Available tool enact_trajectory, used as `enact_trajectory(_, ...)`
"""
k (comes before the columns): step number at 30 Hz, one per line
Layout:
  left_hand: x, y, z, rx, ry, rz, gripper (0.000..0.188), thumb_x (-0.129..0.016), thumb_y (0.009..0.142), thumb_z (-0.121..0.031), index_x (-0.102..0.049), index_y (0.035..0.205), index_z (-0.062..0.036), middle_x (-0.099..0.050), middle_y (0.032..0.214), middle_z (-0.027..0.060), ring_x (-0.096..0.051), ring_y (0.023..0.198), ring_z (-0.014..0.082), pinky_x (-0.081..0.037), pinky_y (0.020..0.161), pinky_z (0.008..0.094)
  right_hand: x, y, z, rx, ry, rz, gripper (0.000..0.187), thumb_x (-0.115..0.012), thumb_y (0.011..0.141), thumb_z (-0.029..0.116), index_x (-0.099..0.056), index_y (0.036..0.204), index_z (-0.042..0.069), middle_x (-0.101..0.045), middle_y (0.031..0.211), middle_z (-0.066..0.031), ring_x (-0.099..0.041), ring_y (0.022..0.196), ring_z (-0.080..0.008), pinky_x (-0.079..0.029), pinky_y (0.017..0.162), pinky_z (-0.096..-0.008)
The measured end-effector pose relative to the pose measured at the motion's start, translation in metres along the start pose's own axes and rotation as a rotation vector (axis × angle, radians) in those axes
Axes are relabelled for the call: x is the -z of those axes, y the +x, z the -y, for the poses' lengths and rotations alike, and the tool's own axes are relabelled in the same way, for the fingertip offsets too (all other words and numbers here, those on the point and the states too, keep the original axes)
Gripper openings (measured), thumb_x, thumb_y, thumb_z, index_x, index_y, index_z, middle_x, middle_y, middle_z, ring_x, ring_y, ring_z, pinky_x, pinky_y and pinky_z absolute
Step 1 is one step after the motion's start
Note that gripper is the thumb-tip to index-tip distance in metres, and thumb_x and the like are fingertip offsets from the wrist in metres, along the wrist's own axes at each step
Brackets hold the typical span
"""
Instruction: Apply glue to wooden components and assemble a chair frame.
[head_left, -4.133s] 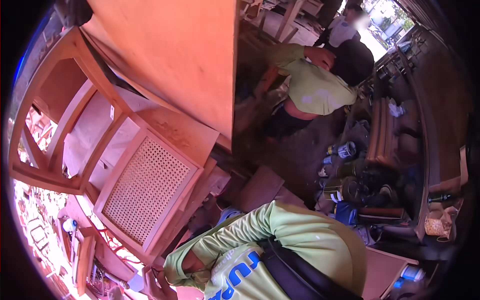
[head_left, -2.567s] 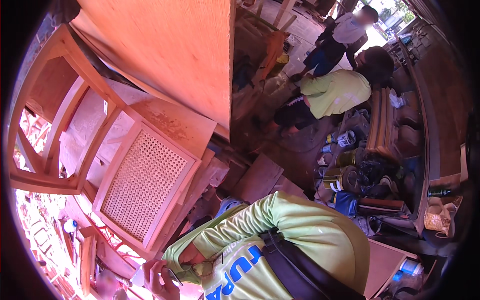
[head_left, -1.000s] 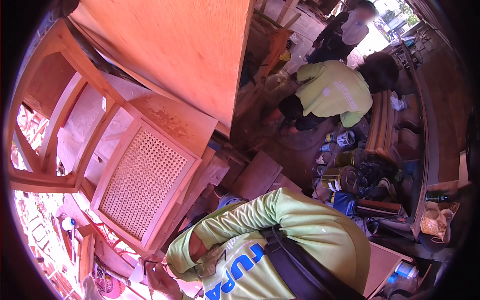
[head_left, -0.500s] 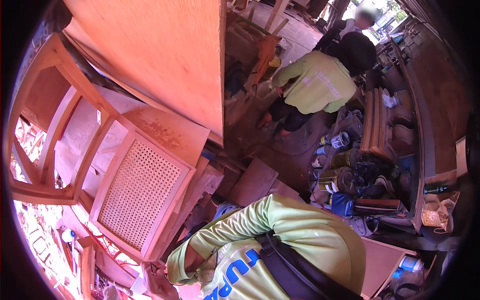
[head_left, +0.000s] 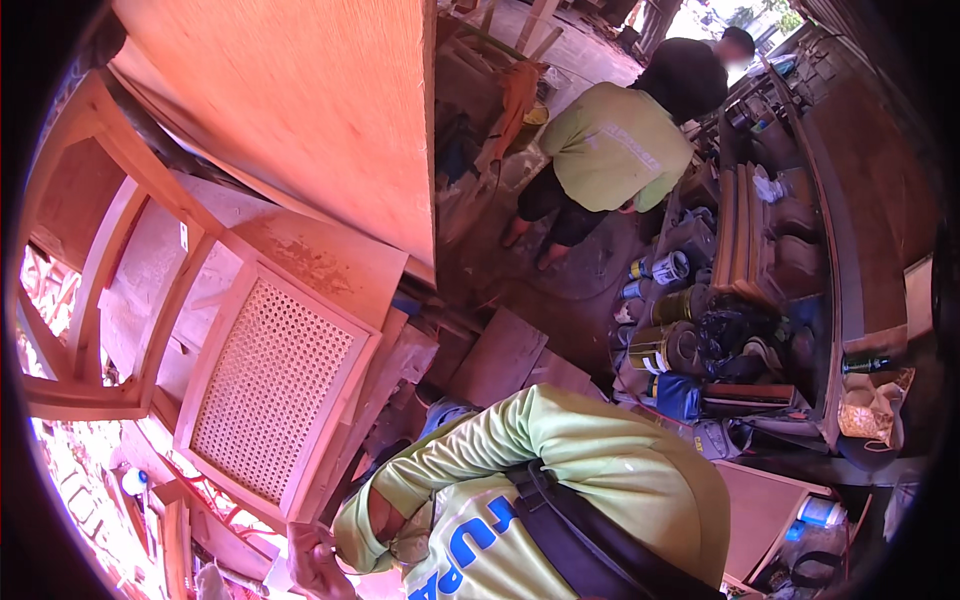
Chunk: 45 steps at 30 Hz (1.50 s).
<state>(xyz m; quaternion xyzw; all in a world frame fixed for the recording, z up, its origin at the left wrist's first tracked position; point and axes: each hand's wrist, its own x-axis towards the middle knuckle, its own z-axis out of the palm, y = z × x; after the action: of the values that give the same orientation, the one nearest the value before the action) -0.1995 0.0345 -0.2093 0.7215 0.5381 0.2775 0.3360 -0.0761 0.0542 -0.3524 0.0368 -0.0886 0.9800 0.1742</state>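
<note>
At the lower left, my right hand (head_left: 314, 563) is beside the lower corner of a chair's woven cane panel (head_left: 275, 390). Its fingers are curled; what they hold, if anything, I cannot make out. My right arm, in a light green sleeve (head_left: 470, 445), is bent with the elbow out across my chest. The panel sits in a pale wooden border and belongs to a bare wooden chair frame (head_left: 160, 330) with curved rails, leaning at the left. I cannot find my left hand in view.
A large plywood sheet (head_left: 290, 110) stands behind the chair. Further off, a person in a green shirt (head_left: 620, 150) bends forward beside another in a dark top (head_left: 685, 75). Paint cans (head_left: 650, 348), stacked boards (head_left: 735, 235) and a paper bag (head_left: 872, 408) crowd the right side.
My view has shifted slightly, so the chair and plywood appear further left. The person in green has moved and bends lower; the one in the dark top has turned. My right hand stays by the panel corner.
</note>
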Motion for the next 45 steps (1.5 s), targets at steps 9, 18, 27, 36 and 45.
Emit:
enact_trajectory(9,0.015,-0.038,0.122,0.435,-0.855,-0.091,0.055,-0.064,0.100,-0.030,-0.051,0.139,0.0065,-0.065,0.117,0.0200,-0.068,0.089,0.0291,-0.062,0.066,0.0350,0.009,0.002,-0.002,0.034,0.020,-0.091,0.004,-0.073,0.093,0.008,-0.071,0.096,0.007,-0.071,0.085,-0.0024,-0.068,0.075,-0.0158,-0.059,0.064,-0.0336)
enact_trajectory(18,-0.021,-0.011,0.044,-0.080,-0.052,-0.147,0.040,-0.060,0.100,-0.016,-0.060,0.129,0.0111,-0.070,0.107,0.0178,-0.069,0.095,0.0266,-0.058,0.079,0.0336,0.055,0.018,-0.023,0.123,0.000,-0.021,0.004,-0.072,0.093,0.009,-0.069,0.094,0.007,-0.070,0.083,-0.0028,-0.065,0.071,-0.0161,-0.057,0.063,-0.0316)
enact_trajectory(27,0.000,-0.017,0.064,0.478,-0.689,-0.255,0.035,-0.059,0.100,-0.016,-0.058,0.130,0.0021,-0.064,0.114,0.0187,-0.067,0.094,0.0344,-0.063,0.071,0.0377,0.053,0.020,-0.022,0.102,-0.025,0.036,0.005,-0.072,0.093,0.010,-0.068,0.092,0.007,-0.068,0.082,-0.0033,-0.064,0.070,-0.0162,-0.056,0.062,-0.0319)
enact_trajectory(36,-0.018,0.000,0.035,-0.058,-0.006,-0.187,0.033,-0.058,0.099,-0.004,-0.063,0.130,0.0073,-0.072,0.113,0.0160,-0.069,0.095,0.0250,-0.058,0.078,0.0287,0.052,0.020,-0.024,0.080,-0.039,0.094,0.006,-0.071,0.092,0.010,-0.067,0.090,0.007,-0.067,0.080,-0.0038,-0.063,0.069,-0.0164,-0.055,0.061,-0.0322)
enact_trajectory(45,-0.020,-0.004,0.028,-0.003,-0.076,-0.014,0.012,-0.054,0.102,-0.006,-0.055,0.094,0.0038,-0.054,0.104,0.0106,-0.053,0.096,0.0211,-0.045,0.083,0.0306,0.051,0.024,-0.027,0.057,-0.059,0.153,0.008,-0.071,0.092,0.011,-0.066,0.089,0.007,-0.066,0.078,-0.0042,-0.062,0.068,-0.0165,-0.053,0.060,-0.0325)
